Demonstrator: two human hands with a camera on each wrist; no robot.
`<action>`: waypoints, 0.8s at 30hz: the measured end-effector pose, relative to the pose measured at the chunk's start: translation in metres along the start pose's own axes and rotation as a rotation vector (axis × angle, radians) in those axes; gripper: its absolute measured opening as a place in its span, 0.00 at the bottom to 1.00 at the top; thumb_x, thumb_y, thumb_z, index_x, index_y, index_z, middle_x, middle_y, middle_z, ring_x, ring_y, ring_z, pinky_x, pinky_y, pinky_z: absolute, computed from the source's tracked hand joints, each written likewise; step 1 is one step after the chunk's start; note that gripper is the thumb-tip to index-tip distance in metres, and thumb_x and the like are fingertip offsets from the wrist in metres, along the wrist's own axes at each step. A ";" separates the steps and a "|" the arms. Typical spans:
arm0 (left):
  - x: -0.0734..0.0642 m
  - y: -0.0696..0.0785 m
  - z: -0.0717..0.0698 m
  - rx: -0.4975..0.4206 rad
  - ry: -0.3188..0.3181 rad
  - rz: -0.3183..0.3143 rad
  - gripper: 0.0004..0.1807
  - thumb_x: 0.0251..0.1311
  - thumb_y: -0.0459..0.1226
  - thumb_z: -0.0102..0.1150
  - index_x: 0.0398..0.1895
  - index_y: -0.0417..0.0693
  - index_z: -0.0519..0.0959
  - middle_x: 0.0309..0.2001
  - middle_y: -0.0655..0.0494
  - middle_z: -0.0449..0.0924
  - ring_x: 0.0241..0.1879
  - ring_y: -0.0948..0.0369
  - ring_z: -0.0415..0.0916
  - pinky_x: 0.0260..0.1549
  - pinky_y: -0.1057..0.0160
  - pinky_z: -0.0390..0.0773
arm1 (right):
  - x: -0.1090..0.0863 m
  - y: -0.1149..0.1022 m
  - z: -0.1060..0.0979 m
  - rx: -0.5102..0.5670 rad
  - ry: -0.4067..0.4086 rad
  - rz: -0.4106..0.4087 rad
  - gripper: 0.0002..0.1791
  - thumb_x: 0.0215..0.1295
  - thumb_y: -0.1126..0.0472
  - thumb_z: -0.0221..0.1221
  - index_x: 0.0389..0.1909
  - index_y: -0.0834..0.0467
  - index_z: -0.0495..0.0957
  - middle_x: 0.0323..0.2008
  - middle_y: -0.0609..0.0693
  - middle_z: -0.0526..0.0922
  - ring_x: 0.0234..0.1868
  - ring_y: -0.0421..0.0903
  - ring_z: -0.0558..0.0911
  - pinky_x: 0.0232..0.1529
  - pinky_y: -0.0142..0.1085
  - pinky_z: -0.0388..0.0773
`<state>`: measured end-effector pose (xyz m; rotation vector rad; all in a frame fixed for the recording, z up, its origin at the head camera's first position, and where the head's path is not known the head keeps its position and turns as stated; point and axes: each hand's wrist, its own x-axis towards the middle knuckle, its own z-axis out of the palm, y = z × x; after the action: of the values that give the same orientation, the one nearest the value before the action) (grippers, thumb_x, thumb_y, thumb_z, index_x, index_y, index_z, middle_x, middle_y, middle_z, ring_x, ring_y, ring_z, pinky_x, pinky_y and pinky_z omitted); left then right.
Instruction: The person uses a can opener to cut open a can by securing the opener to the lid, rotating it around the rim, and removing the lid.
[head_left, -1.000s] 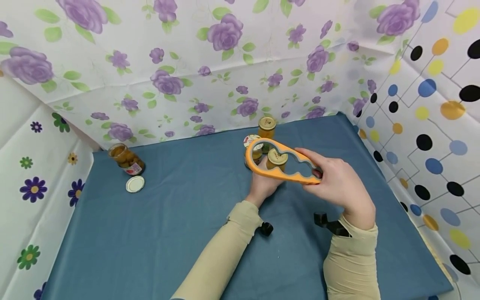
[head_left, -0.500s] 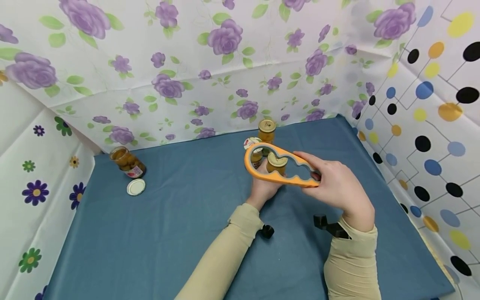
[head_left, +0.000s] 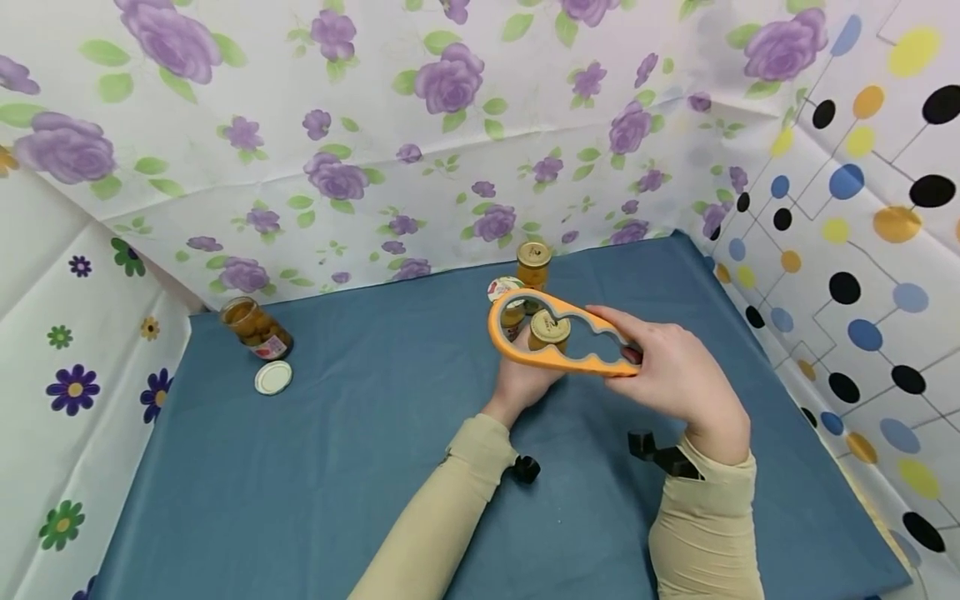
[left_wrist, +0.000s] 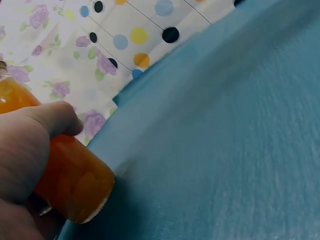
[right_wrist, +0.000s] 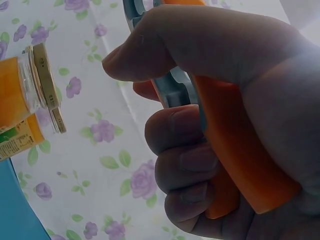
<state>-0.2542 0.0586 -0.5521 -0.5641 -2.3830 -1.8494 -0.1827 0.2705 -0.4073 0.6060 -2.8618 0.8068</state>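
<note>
Left hand (head_left: 525, 381) held gold-lidded glass jar with orange contents (head_left: 550, 327) toward back right corner of table (head_left: 360, 433); right hand (head_left: 678, 367) gripped orange-and-grey looped tool (head_left: 547, 357), jar lid visible through loop.

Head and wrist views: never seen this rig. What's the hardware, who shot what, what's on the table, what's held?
No robot here, just a person's bare left hand and right hand. One camera sits on the head, looking forward and down; each wrist wears another, watching that hand's work.

The left hand grips a gold-lidded jar with orange contents. The right hand holds an orange tool, a loop with a grey, wavy inner edge.

On the blue cloth, farther back, stand a second gold-lidded jar and a patterned-lid jar, partly hidden. Toward the left is an open jar with a white lid lying beside it.
</note>
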 end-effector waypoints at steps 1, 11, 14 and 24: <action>-0.001 -0.001 -0.002 -0.014 -0.012 0.003 0.34 0.64 0.35 0.75 0.73 0.47 0.75 0.62 0.50 0.82 0.61 0.56 0.80 0.63 0.56 0.78 | 0.000 -0.001 0.000 -0.001 -0.002 -0.001 0.45 0.60 0.63 0.71 0.78 0.38 0.71 0.20 0.43 0.69 0.18 0.42 0.67 0.22 0.38 0.66; -0.012 -0.004 -0.026 -0.016 -0.088 0.014 0.23 0.62 0.31 0.74 0.60 0.47 0.80 0.45 0.54 0.83 0.42 0.60 0.80 0.51 0.56 0.81 | 0.004 -0.005 0.005 0.006 0.011 -0.045 0.45 0.59 0.64 0.72 0.78 0.38 0.71 0.20 0.42 0.68 0.18 0.40 0.66 0.22 0.37 0.66; -0.018 -0.005 -0.038 -0.004 -0.125 0.025 0.19 0.62 0.30 0.74 0.55 0.47 0.82 0.41 0.56 0.83 0.38 0.61 0.80 0.47 0.57 0.80 | 0.006 -0.008 0.007 0.022 0.024 -0.081 0.47 0.58 0.66 0.73 0.78 0.37 0.71 0.20 0.41 0.68 0.18 0.39 0.65 0.22 0.36 0.66; -0.048 0.018 -0.074 -0.017 -0.229 0.124 0.16 0.59 0.25 0.73 0.46 0.46 0.80 0.36 0.55 0.79 0.30 0.59 0.73 0.36 0.56 0.74 | 0.017 -0.025 0.022 0.080 -0.004 -0.222 0.51 0.54 0.67 0.74 0.79 0.37 0.70 0.22 0.38 0.68 0.19 0.37 0.65 0.22 0.35 0.66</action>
<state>-0.2158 -0.0189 -0.5287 -0.9502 -2.4039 -1.8434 -0.1884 0.2335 -0.4103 0.9159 -2.7113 0.8855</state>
